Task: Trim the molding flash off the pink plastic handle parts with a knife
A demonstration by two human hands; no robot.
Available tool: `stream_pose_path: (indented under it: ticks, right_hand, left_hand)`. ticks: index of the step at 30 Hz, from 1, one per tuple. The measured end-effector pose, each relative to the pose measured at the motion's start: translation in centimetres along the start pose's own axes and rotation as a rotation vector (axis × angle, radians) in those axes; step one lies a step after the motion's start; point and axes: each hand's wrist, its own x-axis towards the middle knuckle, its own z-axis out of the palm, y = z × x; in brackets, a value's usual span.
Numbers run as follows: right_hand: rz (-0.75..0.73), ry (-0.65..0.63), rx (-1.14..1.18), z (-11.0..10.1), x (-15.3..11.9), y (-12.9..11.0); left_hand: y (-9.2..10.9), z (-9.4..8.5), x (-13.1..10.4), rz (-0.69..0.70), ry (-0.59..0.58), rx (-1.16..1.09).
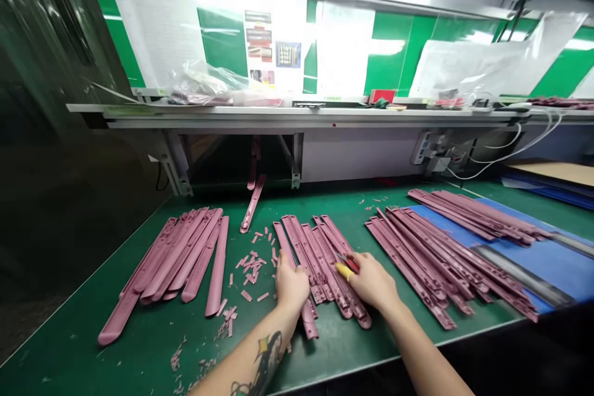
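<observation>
My left hand is closed around a long pink plastic strip at the left side of the middle group of strips. A red-handled tool is in my right hand, whose thumb or finger has a yellow covering. My right hand is over the right part of the middle strips, which lie side by side on the green table. The tool's tip is hard to make out. Small pink scraps are scattered left of my left hand.
Pink strips are piled at the left and right, with more on a blue sheet at the far right. One strip lies near the back. A shelf spans behind, with cables at right.
</observation>
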Motion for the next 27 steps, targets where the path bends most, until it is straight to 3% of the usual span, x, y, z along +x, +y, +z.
stream_pose_path:
  ticks: [3, 6, 8, 10, 13, 16, 20, 22, 24, 27]
  right_hand:
    - [0.001, -0.058, 0.014, 0.4, 0.1, 1.4]
    - [0.010, -0.053, 0.030, -1.0, 0.6, 2.4]
    - [0.013, -0.021, 0.048, -2.4, 2.0, 2.2]
    - [-0.023, 0.002, 0.092, -3.4, 4.1, 0.3]
    - [-0.174, -0.055, 0.215, -2.9, 8.3, -6.3]
    - [-0.280, -0.167, 0.357, -0.8, 13.1, -15.4]
    - [-0.213, -0.268, 0.532, 1.8, 18.6, -25.5]
    - [-0.177, -0.323, 0.618, 2.9, 19.6, -28.2]
    - [-0.158, -0.376, 0.702, 3.9, 18.6, -29.3]
    - [-0.165, -0.441, 0.818, 5.4, 13.1, -28.1]
  left_hand:
    - [1.1, 4.0, 0.5, 0.032, -0.011, 0.071]
    - [2.3, 7.7, 0.8, 0.036, -0.055, 0.089]
    - [3.1, 9.1, 1.1, 0.039, -0.106, 0.073]
    - [3.5, 8.8, 1.5, 0.058, -0.169, 0.036]
    - [3.1, 5.0, 1.6, 0.110, -0.249, -0.052]
    - [1.8, -1.4, 1.2, 0.071, -0.254, -0.145]
    - [0.5, -10.7, 0.3, -0.060, -0.132, -0.263]
    - [0.6, -14.8, 0.5, -0.115, -0.066, -0.317]
    - [1.1, -17.9, 1.6, -0.165, -0.016, -0.366]
    - [2.2, -20.3, 5.2, -0.237, 0.008, -0.454]
